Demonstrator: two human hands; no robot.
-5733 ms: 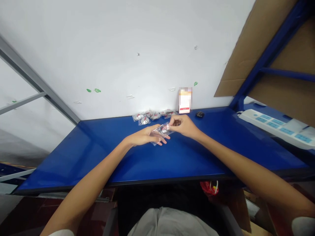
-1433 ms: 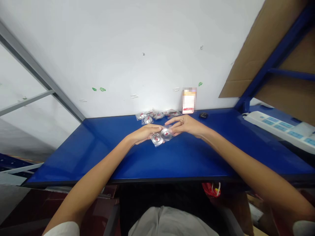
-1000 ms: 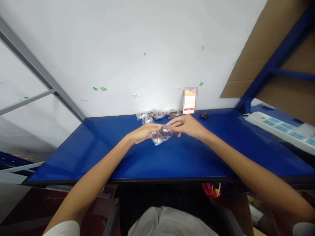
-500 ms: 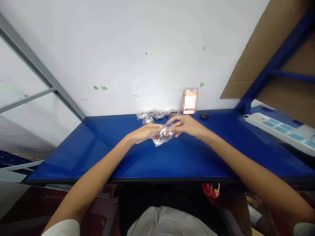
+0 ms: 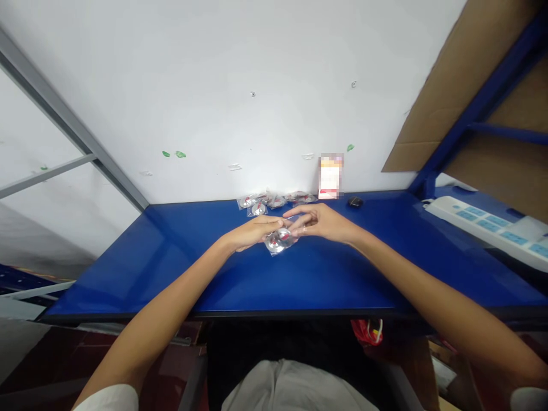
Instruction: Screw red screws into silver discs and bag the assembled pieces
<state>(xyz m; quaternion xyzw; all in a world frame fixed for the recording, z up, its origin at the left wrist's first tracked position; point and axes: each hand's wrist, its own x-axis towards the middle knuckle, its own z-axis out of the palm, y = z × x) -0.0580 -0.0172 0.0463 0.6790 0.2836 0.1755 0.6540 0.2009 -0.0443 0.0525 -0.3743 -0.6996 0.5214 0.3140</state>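
Observation:
Two silver discs with red marks lie overlapped in clear plastic packets [image 5: 277, 242], held just above the blue tabletop [image 5: 274, 285]. My left hand [image 5: 252, 232] is closed on the left edge of these packets, thumb on top. From the right, my right hand [image 5: 320, 223] curls its thumb and fingers around the upper right edge of the clear plastic. Part of the discs is covered by my fingers. Behind my hands, several similar packets [image 5: 258, 208] rest in a row against the wall.
A card with a blurred face [image 5: 329, 177] leans on the wall [image 5: 257, 125]. Right of it sits a small black object [image 5: 355, 201]. A white power strip [image 5: 483, 225] lies at the right side, beside a blue metal frame [image 5: 428, 182]. Under the table hangs a red bag [image 5: 367, 333].
The upper disc packet has shifted slightly left and down over the other one. My right hand has moved a little left, with its fingers closer to my left thumb.

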